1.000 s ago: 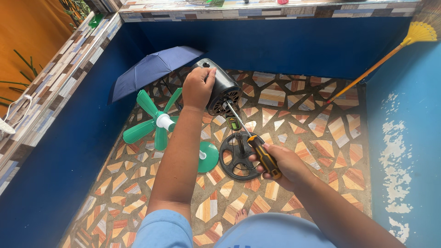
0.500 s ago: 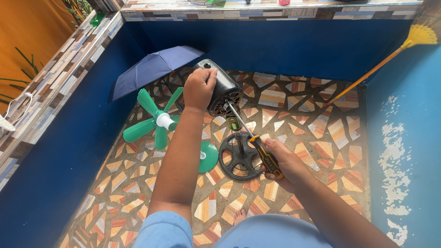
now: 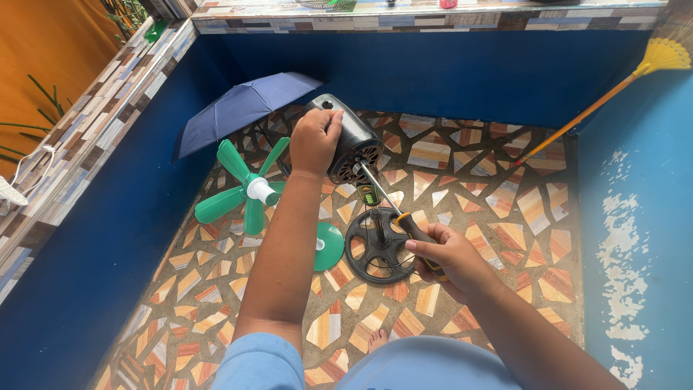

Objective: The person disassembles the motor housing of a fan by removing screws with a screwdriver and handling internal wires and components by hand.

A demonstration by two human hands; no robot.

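Observation:
My left hand [image 3: 315, 139] grips the top of a black fan motor housing [image 3: 355, 141] and holds it tilted above the floor. My right hand [image 3: 446, 254] holds a screwdriver [image 3: 397, 211] with a black and orange handle. Its metal shaft runs up to the face of the motor. Below the motor stands a round black fan base [image 3: 379, 245] with spokes and a short post. A green fan blade [image 3: 247, 189] with a white hub lies to the left of my left arm. A green round disc [image 3: 329, 245] lies on the floor beside the base.
An open blue umbrella [image 3: 238, 108] lies in the far left corner. A broom with an orange stick and yellow bristles [image 3: 599, 101] leans against the right blue wall. Blue walls with tiled ledges [image 3: 433, 14] enclose the mosaic floor [image 3: 476, 180]. My bare toes [image 3: 377, 338] show near the bottom.
My right hand and the screwdriver have shifted slightly; the left hand keeps the same hold on the motor.

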